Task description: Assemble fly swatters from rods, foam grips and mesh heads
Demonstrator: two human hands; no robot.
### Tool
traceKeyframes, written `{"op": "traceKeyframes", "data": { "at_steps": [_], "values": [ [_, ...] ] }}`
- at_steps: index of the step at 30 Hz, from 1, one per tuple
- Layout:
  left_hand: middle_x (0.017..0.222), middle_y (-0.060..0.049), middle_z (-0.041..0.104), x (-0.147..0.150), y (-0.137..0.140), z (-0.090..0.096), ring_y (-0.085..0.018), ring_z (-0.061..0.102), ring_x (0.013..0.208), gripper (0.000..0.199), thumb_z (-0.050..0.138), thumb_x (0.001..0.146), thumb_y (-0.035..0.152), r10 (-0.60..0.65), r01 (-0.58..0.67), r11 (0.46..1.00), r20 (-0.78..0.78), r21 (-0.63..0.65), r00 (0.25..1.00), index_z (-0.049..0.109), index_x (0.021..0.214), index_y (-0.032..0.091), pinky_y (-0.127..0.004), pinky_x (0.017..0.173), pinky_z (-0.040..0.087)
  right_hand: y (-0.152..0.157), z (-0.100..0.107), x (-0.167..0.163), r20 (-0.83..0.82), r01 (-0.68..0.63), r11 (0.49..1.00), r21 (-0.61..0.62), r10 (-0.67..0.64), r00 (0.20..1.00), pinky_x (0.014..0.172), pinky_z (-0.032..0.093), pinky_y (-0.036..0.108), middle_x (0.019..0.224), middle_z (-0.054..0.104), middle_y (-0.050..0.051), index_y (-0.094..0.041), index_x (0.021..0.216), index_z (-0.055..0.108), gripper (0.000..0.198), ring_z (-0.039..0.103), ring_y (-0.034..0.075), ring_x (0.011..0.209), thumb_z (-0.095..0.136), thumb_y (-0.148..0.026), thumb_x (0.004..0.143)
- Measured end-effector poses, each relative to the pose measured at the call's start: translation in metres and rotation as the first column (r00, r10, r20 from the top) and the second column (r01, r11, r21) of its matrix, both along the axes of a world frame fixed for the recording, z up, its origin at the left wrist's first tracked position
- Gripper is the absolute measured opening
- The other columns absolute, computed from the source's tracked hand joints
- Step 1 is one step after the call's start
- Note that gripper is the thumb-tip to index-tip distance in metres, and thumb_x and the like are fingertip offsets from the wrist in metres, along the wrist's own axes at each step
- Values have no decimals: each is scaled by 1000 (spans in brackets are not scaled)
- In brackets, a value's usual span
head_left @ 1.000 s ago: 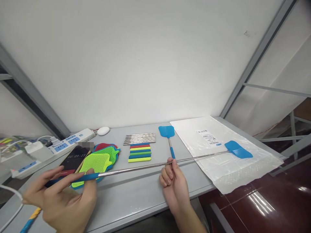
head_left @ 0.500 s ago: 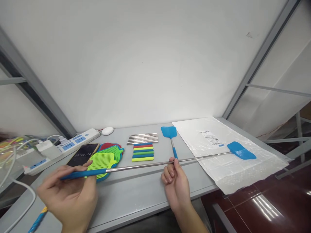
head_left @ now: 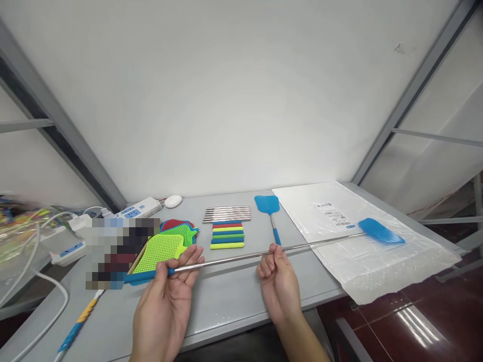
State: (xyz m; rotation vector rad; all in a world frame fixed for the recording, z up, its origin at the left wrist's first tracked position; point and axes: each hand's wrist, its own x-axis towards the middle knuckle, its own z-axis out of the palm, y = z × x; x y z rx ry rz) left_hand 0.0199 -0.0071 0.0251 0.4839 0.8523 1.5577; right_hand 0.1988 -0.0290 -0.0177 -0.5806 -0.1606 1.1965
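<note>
A blue fly swatter with its metal rod [head_left: 230,260] pulled out long stretches across in front of me. Near the blue grip, my left hand [head_left: 166,296] supports it, thumb pressed on top and fingers stretched out behind the rod. My right hand [head_left: 279,281] pinches the rod near its middle between thumb and fingertips, other fingers curled. The swatter's blue head [head_left: 381,231] is over the white bag [head_left: 298,206] at the right. Beyond my right hand, a second, short blue fly swatter [head_left: 267,204] lies on the table.
Mesh swatter heads [head_left: 162,251] are stacked at left, partly behind my left hand. Metal rods [head_left: 226,213] and coloured handles [head_left: 227,236] lie in rows mid-table. A power strip [head_left: 141,208], white cables [head_left: 64,289] and a pixelated patch are further left.
My left hand has shifted right along the handle and turned palm up, fingers extended. The swatter head has rotated about the rod. My right hand keeps its pinch.
</note>
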Motion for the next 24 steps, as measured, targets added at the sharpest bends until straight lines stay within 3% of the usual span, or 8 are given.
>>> {"op": "traceKeyframes", "data": {
  "at_steps": [7,11,15,18,24],
  "values": [
    [101,-12,74,-5,1,-2,-28,64,113,29,53,93,41,91,-79,987,-76,138,993,56,77,17,-49,100,49,-2,3,-3,59,-17,1000,10,16,998,49,31,20,59,35,-7,-18,88,63,23,29,7,52,64,-41,90],
    [89,-8,76,-16,10,1,-25,70,98,32,46,96,42,215,-207,970,-52,129,975,53,75,19,-48,95,51,-4,4,7,91,45,999,-2,-44,995,48,32,20,59,35,-7,-19,90,63,22,30,6,51,63,-40,91],
    [70,-3,72,-33,22,12,-19,71,78,43,26,102,38,370,-370,928,6,51,929,48,70,19,-43,92,51,-5,3,28,76,166,986,1,-165,983,48,33,19,59,32,-8,-18,89,63,19,27,6,51,63,-37,91],
    [61,-1,65,-40,24,19,-16,69,70,49,17,104,33,383,-384,923,49,0,922,46,67,19,-41,93,50,-7,3,36,73,163,987,-5,-163,984,48,33,18,59,31,-8,-17,87,63,19,26,6,51,64,-36,91],
    [61,1,56,-47,23,27,-12,62,68,50,15,104,32,385,-392,919,133,28,913,46,67,18,-35,90,51,-8,3,39,88,170,985,-21,-168,982,46,32,18,59,32,-8,-17,87,64,21,26,6,50,65,-37,90]
  ]
}}
